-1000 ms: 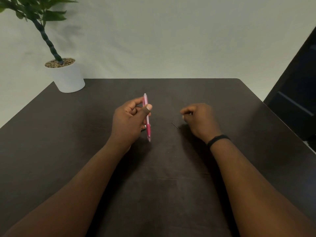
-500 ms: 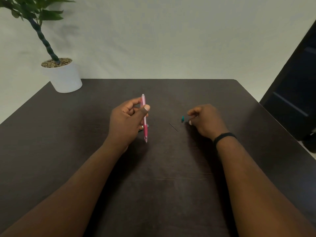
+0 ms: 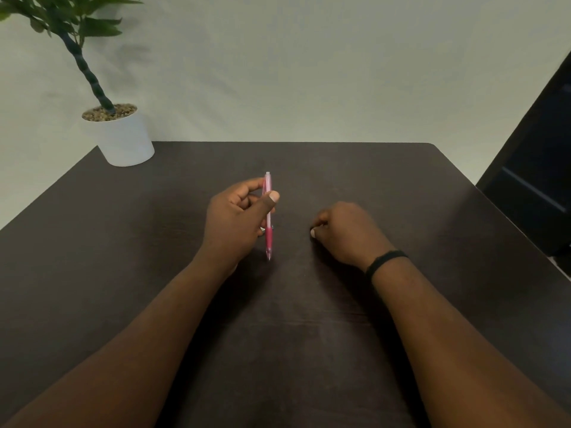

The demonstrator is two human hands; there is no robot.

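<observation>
left hand point(image 3: 238, 217) pinches pink pen point(image 3: 269, 237), tip down over mid table point(image 3: 401, 186) | right hand point(image 3: 349, 233) just right of it, fingers curled under, can't tell if it's holding anything

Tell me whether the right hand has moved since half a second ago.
Yes. Measured against the white pot, the right hand has slid left, toward the pink pen.

R hand point(image 3: 350, 234) fingertips tucked under, contents hidden, pen point(image 3: 269, 237) barrel partly behind L hand point(image 3: 236, 222), plant point(image 3: 71, 17) top cropped
</observation>
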